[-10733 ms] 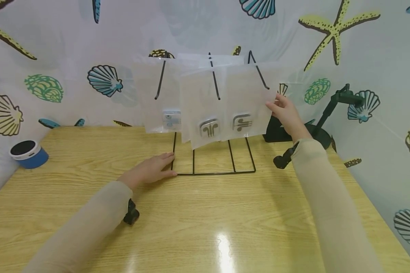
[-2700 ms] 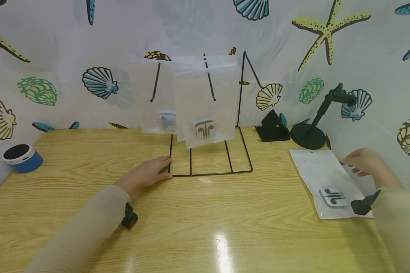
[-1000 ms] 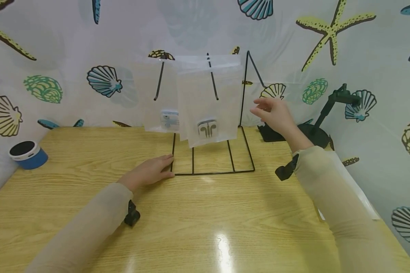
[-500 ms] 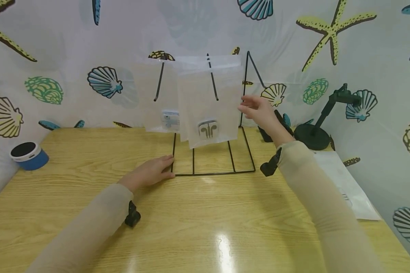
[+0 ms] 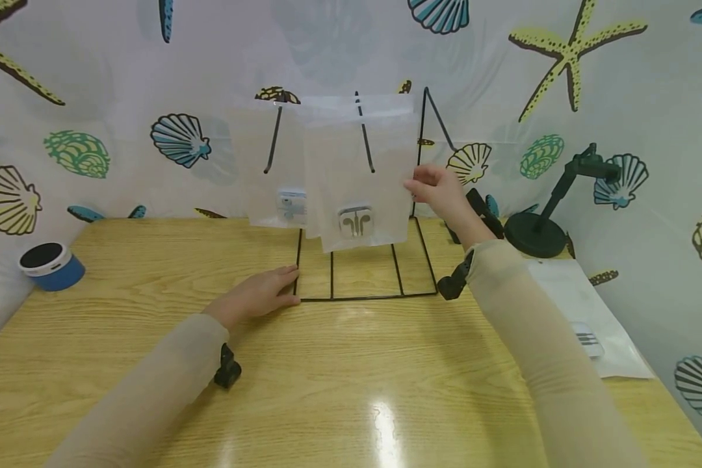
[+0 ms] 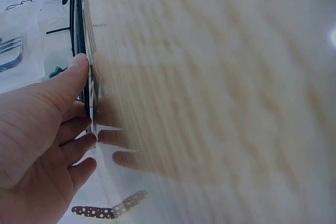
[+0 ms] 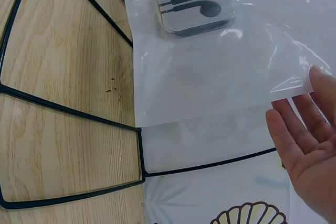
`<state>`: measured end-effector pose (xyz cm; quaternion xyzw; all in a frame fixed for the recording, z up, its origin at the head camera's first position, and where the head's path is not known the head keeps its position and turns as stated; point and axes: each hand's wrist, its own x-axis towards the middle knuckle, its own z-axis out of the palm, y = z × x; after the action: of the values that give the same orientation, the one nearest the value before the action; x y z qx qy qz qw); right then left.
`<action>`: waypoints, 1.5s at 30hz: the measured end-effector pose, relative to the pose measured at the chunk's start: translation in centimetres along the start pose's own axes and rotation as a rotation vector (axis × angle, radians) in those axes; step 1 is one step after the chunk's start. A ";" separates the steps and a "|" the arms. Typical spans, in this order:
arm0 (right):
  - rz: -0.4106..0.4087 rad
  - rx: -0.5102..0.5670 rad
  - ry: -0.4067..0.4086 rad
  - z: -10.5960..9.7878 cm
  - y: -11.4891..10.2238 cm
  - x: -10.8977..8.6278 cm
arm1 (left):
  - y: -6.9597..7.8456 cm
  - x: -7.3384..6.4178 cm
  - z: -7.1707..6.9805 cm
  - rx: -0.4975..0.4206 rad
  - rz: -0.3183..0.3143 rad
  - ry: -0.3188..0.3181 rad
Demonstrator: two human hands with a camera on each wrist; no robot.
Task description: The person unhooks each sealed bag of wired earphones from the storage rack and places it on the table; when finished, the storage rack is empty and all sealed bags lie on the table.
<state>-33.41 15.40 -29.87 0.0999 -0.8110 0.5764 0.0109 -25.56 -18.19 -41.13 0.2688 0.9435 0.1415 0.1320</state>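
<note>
A black wire rack (image 5: 368, 298) stands at the table's back with three hooks. From its middle hook hangs a pale plastic bag (image 5: 389, 201), showing an earphone case (image 5: 356, 223) low down. My right hand (image 5: 441, 192) pinches this bag's right edge; in the right wrist view the thumb lies in front and the other fingers are behind. Another bag (image 5: 256, 195), with a bluish packet inside, hangs on the left hook. My left hand (image 5: 251, 296) rests on the left front corner of the rack's base, fingers relaxed against the wire (image 6: 80, 35).
The rack's right hook (image 5: 440, 120) carries no bag. A bag with earphones (image 5: 561, 279) lies at the table's right side, partly under my right forearm. Behind it are a black stand (image 5: 535, 234) and a dark holder. A blue-and-white round speaker (image 5: 52, 266) sits far left.
The bag from the right hook was taken off and laid on the table at right. My right hand then came back leftward and took the middle bag's edge. My left hand stayed put.
</note>
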 end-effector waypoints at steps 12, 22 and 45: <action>-0.035 0.041 0.016 0.1 0.1 -0.4 | 0.2 -0.1 -0.1 -0.001 -0.016 -0.010; -0.023 0.048 0.033 0.0 -0.4 -1.1 | 0.5 -0.2 -0.4 -0.027 -0.031 -0.024; -0.071 -0.022 0.032 -0.8 -0.9 -3.5 | 0.2 -0.3 -0.2 -0.061 -0.014 -0.016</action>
<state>-29.86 16.40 -29.26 0.1193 -0.8129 0.5683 0.0457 -25.30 -18.23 -40.81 0.2592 0.9396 0.1671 0.1484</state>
